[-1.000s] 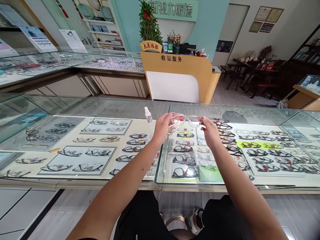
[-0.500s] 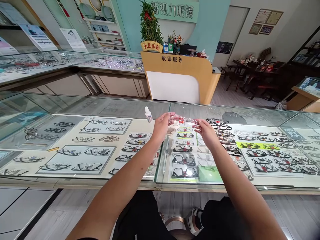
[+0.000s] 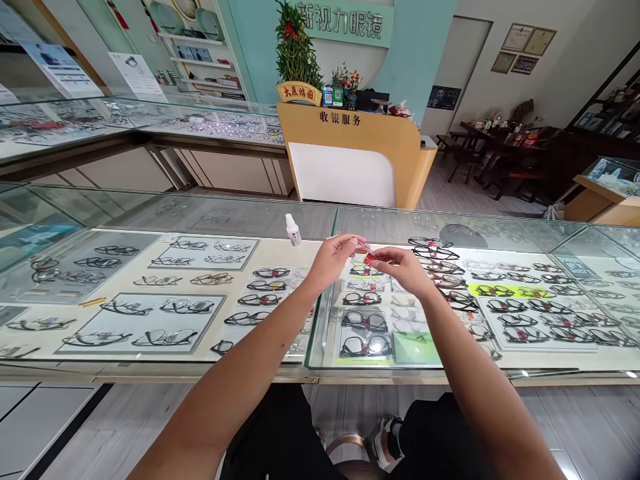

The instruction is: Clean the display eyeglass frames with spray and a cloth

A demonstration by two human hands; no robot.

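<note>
Over the glass counter my left hand point(image 3: 336, 259) is closed on a pair of clear-framed glasses point(image 3: 364, 248). A red tag point(image 3: 369, 258) sits at the glasses, and the fingers of my right hand point(image 3: 403, 268) pinch there from the other side. The fingers cover much of the frame, so its folded or unfolded state is hard to see. To the left of my left hand, a small white bottle point(image 3: 293, 231) stands upright on the counter.
Beneath the glass top of the display case point(image 3: 320, 378) lie many dark-framed glasses point(image 3: 367, 346) in rows. A green packet point(image 3: 417, 348) lies among them. Beyond stands a wooden cashier desk point(image 3: 410, 167) with a plant point(image 3: 299, 57) on it.
My hands have come closer together, and the glasses, earlier stretched between them, are turned and largely covered by fingers. My right hand has shifted left to the red tag.
</note>
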